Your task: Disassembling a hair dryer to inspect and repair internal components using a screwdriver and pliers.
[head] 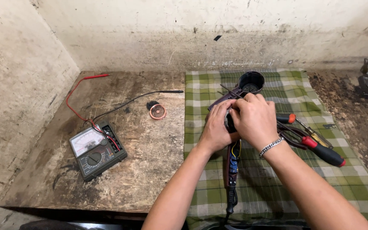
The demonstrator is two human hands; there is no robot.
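An opened dark hair dryer [247,84] lies on a green checked cloth [201,102], its round nozzle pointing away from me and its handle with exposed wiring [233,159] pointing toward me. My left hand [216,127] grips the dryer's body from the left. My right hand [254,119], with a metal bracelet on the wrist, covers the body from above, fingers curled over it. What the fingers press on inside is hidden.
An analog multimeter [97,149] sits on the worn wooden board [150,170] at left, with its red lead [94,77] and black probe [167,91] stretched out. A small solder spool [157,111] lies mid-board. Red-handled pliers [320,150] and screwdrivers [307,127] lie right of my hands.
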